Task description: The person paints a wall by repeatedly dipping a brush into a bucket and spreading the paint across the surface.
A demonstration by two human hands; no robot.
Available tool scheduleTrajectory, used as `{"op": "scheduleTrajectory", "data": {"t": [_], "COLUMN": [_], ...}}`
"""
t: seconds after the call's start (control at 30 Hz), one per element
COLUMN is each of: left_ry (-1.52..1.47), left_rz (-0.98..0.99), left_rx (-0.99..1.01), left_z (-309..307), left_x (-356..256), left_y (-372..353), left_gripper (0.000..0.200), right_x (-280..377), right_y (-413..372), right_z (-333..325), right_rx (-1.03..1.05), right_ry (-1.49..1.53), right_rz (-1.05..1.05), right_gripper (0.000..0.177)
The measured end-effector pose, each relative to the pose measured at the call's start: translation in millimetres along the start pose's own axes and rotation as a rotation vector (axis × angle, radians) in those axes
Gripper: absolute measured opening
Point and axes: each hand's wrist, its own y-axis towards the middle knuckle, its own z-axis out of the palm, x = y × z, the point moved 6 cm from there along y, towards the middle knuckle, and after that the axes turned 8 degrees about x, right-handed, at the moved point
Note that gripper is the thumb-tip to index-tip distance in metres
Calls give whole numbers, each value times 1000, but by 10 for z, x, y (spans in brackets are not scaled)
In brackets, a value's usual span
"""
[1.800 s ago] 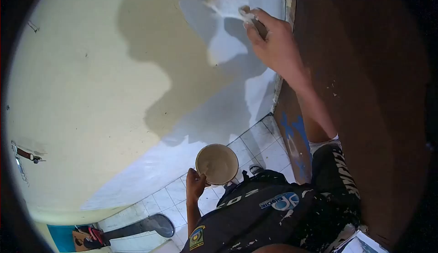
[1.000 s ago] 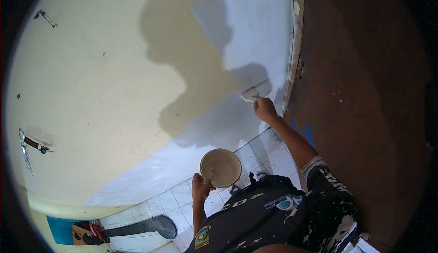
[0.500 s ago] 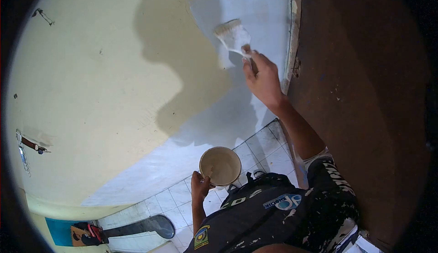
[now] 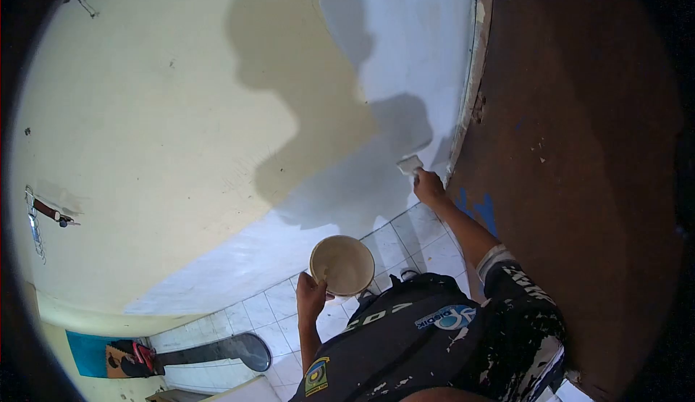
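In my right hand (image 4: 429, 186) is a paintbrush (image 4: 410, 164), gripped by its handle with the bristles toward the wall. The brush is over the whitish-blue painted part of the wall (image 4: 427, 47), near its right edge. My left hand (image 4: 311, 297) pinches the rim of a round, beige bucket (image 4: 356, 257), holding it in front of my body above the floor. The bucket's inside wall is smeared with pale paint. Cream-coloured wall (image 4: 166, 112) borders the whitish-blue area, and my shadow falls across both.
A brown surface (image 4: 572, 148) rises along the right, beside a worn wall edge (image 4: 470, 76). White floor tiles (image 4: 279, 308) run below the wall. A hook with a strap (image 4: 49, 212) hangs at left. A teal item (image 4: 85, 351) and a dark, rounded long object (image 4: 246, 351) lie lower left.
My right hand has brought the brush down the wall, from upper middle to just above the floor line. The left hand still holds the bucket; the view has shifted slightly.
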Motion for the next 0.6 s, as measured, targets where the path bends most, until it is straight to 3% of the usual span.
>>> {"op": "scheduleTrajectory", "data": {"t": [0.1, 0.17, 0.23, 0.3, 0.4, 0.53, 0.6], "left_ry": [16, -105, -98, 24, 4, -92, 190], "left_rz": [20, -41, -61, 74, -14, 1, 87], "left_rx": [-3, -24, -29, -31, -3, 45, -13], "left_z": [-21, -14, -25, -52, 47, 98, 40], "left_x": [-12, 129, 250, 404, -81, 10, -35], "left_y": [-20, -17, 1, 96, -37, 53, 91], "left_gripper": [28, 29, 30, 31, 29, 26, 27], "right_x": [33, 376, 821, 1213, 1709, 2373, 2528], "right_y": [109, 295, 427, 300, 163, -60, -18], "right_z": [-183, -699, -1294, -1785, -2505, -3571, -3899], "right_rx": [-73, -117, -228, -266, -353, -543, -574], "right_ry": [51, 35, 31, 119, 297, 334, 335], "right_rz": [-18, 1, -147, -214, -306, -414, -424], "right_gripper": [34, 27, 21, 20, 25, 25, 23]}}
